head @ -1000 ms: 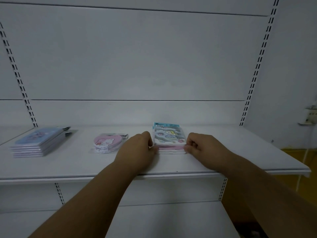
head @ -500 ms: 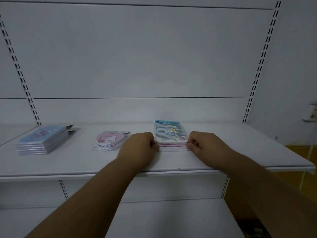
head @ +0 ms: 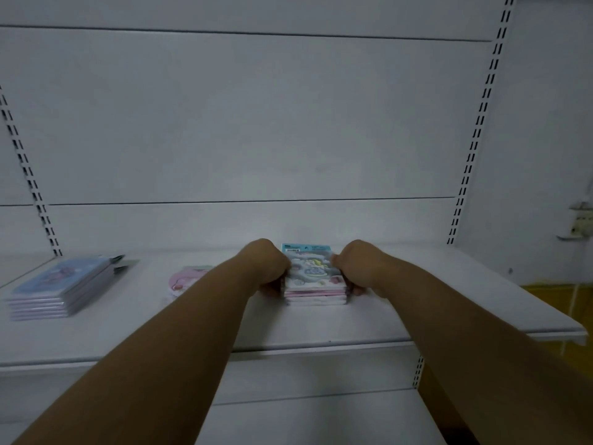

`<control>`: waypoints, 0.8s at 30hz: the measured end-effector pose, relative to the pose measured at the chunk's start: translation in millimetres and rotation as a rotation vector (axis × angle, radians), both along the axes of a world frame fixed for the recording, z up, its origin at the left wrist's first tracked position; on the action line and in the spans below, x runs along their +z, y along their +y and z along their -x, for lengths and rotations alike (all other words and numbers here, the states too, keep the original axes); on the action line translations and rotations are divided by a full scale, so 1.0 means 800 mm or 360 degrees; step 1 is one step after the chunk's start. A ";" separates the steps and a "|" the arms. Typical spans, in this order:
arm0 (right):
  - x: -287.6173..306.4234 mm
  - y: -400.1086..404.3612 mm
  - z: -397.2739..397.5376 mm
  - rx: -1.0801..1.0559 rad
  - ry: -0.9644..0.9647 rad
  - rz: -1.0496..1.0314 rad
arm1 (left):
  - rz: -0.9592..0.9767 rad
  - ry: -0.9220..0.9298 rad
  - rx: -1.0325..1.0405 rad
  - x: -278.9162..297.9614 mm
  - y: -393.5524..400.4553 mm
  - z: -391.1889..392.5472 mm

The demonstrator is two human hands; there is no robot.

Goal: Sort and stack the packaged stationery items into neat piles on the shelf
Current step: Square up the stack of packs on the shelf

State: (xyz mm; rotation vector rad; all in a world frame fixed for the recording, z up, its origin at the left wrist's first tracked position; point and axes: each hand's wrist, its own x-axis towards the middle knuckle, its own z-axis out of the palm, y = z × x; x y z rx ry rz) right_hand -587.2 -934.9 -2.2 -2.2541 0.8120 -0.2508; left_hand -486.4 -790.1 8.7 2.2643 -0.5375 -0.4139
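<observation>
Fingers curled on both sides, clamped against the short stack of packaged stationery (head: 316, 284) at frame centre: left hand (head: 268, 268) gripping its 9 o'clock edge, right hand (head: 356, 268) gripping its 3 o'clock edge, knuckles up, fingertips mostly hidden behind the packs. Stack squeezed between the two fists, sitting flat on the white shelf (head: 128, 326), a few pink and white packs deep, top pack showing a blue header strip with a barcode and a pastel cartoon print. Both forearms bare, running in from 7 and 5 o'clock. At 9 o'clock from the left hand, partly hidden by the left forearm, a round pink packet pile (head: 184, 279) lying flat on the same shelf, apart from the held stack. Further out at 9 o'clock, near the shelf's end, a taller pile of light-blue packs (head: 61, 287), edges roughly squared, dark tabs sticking out at its far end. White back panel (head: 240, 123) behind at 12 o'clock, slotted uprights (head: 475, 139) on either side. Lower shelf (head: 305, 422) visible at 6 o'clock. Wall fitting (head: 579, 223) at 3 o'clock, too blurred to identify; yellow floor patch (head: 558, 300) beneath it.
</observation>
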 end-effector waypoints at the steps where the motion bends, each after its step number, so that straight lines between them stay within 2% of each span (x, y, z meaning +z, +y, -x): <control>1: -0.001 0.002 -0.002 0.0004 0.0003 0.0028 | -0.0032 -0.0074 -0.0039 -0.003 -0.002 -0.001; 5: -0.006 0.006 0.002 0.0026 0.0038 0.0252 | -0.0236 -0.0378 -0.0109 -0.012 -0.003 -0.005; 10: -0.014 0.002 0.000 -0.0021 -0.0036 0.0305 | -0.0536 -0.0640 -0.0271 -0.010 -0.002 0.008; 12: -0.015 0.000 -0.002 -0.0005 -0.0006 0.0380 | -0.0475 -0.0585 -0.0242 -0.014 0.000 0.009; 17: -0.011 0.003 0.005 -0.0001 -0.0054 0.0376 | 0.0040 -0.0324 -0.0071 -0.020 0.010 0.006; 19: -0.009 0.005 0.018 0.0013 -0.0074 0.0489 | -0.0010 -0.0467 -0.0059 -0.022 0.026 0.018; 21: -0.013 0.011 0.042 0.0076 -0.0085 0.0674 | -0.0196 -0.0697 -0.0097 -0.030 0.046 0.032; 24: -0.025 0.025 0.072 0.0204 -0.0111 0.0760 | -0.0301 -0.0875 -0.0214 -0.040 0.066 0.049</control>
